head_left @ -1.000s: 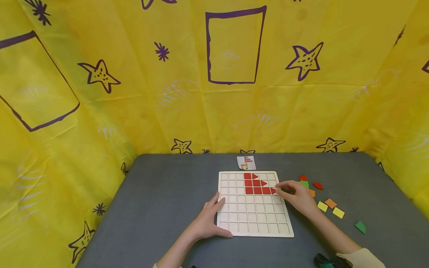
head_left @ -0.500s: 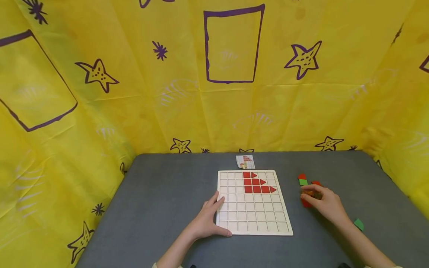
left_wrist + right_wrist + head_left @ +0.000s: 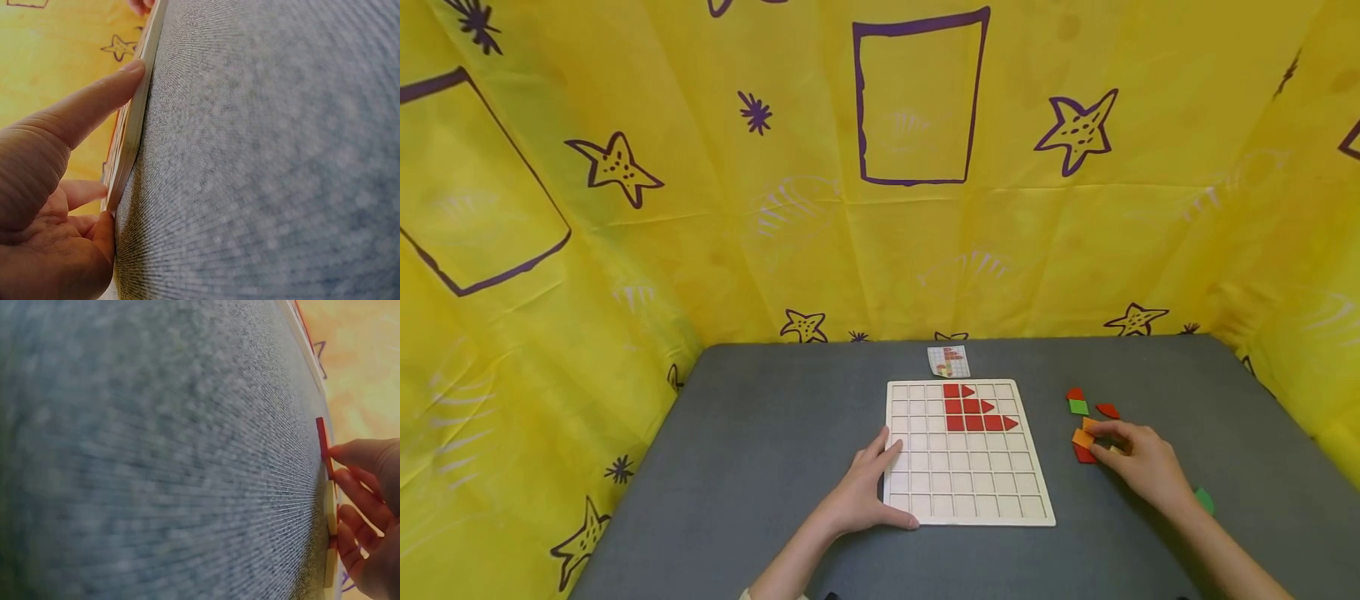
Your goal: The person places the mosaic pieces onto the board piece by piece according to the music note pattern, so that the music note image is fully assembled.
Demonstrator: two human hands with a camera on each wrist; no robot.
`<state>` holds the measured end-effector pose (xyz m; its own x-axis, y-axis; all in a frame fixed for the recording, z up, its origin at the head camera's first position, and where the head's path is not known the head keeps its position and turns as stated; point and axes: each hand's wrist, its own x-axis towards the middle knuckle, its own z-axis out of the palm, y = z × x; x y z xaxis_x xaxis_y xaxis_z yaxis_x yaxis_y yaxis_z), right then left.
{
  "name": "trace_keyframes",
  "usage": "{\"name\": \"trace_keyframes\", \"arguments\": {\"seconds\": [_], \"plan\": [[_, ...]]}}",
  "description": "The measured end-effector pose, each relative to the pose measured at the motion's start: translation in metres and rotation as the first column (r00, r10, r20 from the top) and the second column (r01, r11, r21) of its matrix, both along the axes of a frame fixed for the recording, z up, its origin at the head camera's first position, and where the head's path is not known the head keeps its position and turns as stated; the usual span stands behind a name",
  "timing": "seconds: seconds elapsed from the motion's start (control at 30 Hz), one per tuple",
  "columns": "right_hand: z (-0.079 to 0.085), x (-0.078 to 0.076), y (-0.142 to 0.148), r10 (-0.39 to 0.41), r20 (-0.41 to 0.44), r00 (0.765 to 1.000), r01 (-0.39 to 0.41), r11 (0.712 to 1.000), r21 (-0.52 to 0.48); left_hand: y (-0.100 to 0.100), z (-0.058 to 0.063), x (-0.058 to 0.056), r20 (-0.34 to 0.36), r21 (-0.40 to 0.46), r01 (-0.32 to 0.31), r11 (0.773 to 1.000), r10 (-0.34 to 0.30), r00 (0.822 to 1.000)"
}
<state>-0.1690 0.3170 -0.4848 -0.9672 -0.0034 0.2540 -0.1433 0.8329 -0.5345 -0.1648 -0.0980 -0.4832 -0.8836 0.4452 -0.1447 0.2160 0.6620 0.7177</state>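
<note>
A pale wooden grid board (image 3: 970, 483) lies flat on the table, with red square and pointed tiles (image 3: 973, 422) in three rows near its far side. My left hand (image 3: 861, 492) rests at its near left corner, thumb along the near edge, fingers on the left edge. In the left wrist view the thumb presses the board's side (image 3: 134, 125). Right of the board, my right hand (image 3: 1138, 467) pinches an orange tile (image 3: 1082, 439) between thumb and fingers. A red tile (image 3: 1085, 455) sits just below it. Yellow tiles are partly hidden by this hand.
A small pattern card (image 3: 949, 362) lies behind the board. Other loose tiles near the right hand include a green one (image 3: 1078, 407), a red curved one (image 3: 1107, 411) and a green curved one (image 3: 1205, 500). Yellow cloth (image 3: 737, 275) hangs around the dark table (image 3: 790, 417).
My right hand left the pointed red tile in the third row and moved right to the loose tiles, where it took hold of an orange one. My left hand stayed at the board's corner.
</note>
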Motion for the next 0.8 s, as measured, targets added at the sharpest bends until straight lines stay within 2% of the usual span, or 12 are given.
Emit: {"name": "trace_keyframes", "arguments": {"seconds": [0.27,0.4,0.53,0.67,0.8], "plan": [[0.001,0.001,0.000,0.032,-0.007,0.999,-0.031,0.999,0.004,0.000,0.000,0.000,0.001,0.002,0.000,1.000,0.000,1.000],[0.000,0.000,-0.002,0.021,-0.008,1.000,-0.021,1.000,0.001,0.000,0.000,0.000,0.002,0.004,0.001,1.000,-0.001,1.000],[-0.001,0.000,-0.005,-0.005,-0.041,0.999,0.006,1.000,0.015,0.000,0.000,0.000,0.004,0.003,0.005,1.000,-0.005,1.000],[-0.002,0.000,-0.010,0.015,-0.084,0.996,-0.012,0.999,0.031,-0.001,-0.001,-0.001,0.009,-0.001,0.003,1.000,-0.003,1.000],[-0.004,-0.001,-0.013,0.020,-0.074,0.997,-0.018,1.000,0.021,-0.001,-0.002,-0.001,0.010,-0.003,0.002,1.000,-0.002,1.000]]}}
